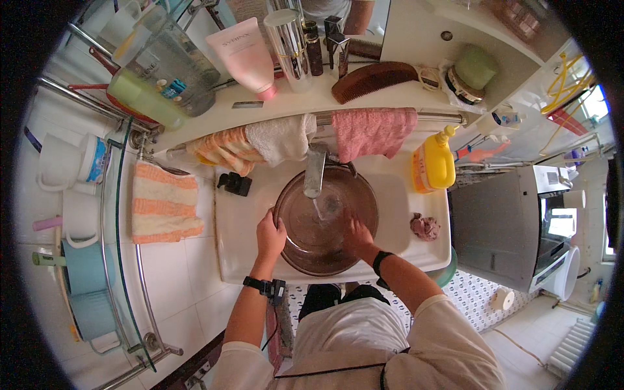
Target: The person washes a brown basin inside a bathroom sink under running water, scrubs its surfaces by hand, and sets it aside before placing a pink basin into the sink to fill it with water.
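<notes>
In the white sink [227,250] sits a round brown see-through basin [302,257]. A stream runs into it from the metal faucet [314,174]. My left hand [270,235] grips the basin's left rim, with the thumb on the inner side. Inside the basin, on its right, my right hand [357,235] reaches into the water with its fingers stretched out and nothing visible in them. Dark bands circle both my wrists, and the left one carries a small device.
A yellow pump bottle [433,162] and a crumpled pinkish cloth [424,227] lie right of the basin; a small black object [234,184] lies left. Towels, including a pink towel [374,133], hang behind the faucet. A glass shelf [117,247] with cups borders the left.
</notes>
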`<state>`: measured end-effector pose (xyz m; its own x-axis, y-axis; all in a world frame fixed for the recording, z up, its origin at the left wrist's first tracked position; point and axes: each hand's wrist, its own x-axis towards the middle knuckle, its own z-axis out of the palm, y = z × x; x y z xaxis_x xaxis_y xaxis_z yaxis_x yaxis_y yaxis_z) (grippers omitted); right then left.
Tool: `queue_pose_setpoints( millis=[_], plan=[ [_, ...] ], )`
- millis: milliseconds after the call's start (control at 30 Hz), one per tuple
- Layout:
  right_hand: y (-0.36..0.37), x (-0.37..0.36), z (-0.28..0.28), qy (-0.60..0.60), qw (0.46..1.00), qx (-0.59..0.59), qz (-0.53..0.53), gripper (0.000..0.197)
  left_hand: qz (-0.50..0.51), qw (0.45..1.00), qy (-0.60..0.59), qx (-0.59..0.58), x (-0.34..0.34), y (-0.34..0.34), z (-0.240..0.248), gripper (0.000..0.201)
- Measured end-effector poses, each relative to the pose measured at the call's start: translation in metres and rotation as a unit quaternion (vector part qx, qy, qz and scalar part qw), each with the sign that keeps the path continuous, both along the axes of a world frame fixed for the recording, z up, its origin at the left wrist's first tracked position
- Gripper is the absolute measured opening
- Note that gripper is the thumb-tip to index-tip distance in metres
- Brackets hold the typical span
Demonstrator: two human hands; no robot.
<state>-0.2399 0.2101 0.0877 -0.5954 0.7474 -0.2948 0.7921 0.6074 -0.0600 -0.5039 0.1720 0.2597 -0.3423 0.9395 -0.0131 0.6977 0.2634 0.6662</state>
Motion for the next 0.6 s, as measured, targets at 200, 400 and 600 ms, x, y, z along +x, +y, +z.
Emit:
queue_pose_setpoints(
  millis=[200, 400, 600],
  plan=[
    [-0.026, -0.012, 0.046, 0.073, 0.96, -0.124, 0.241, 0.077, 0.098, 0.99, -0.101, 0.013, -0.001, -0.002, -0.016, 0.029],
    [-0.011, -0.025, 0.094, 0.137, 0.983, -0.123, -0.014, 0.074, 0.091, 0.994, -0.065, 0.017, 0.002, -0.013, -0.035, 0.031],
    [-0.027, -0.031, 0.066, 0.05, 0.99, -0.107, 0.08, 0.077, 0.109, 0.99, -0.085, -0.015, 0.007, -0.04, -0.04, 0.036]
  ],
)
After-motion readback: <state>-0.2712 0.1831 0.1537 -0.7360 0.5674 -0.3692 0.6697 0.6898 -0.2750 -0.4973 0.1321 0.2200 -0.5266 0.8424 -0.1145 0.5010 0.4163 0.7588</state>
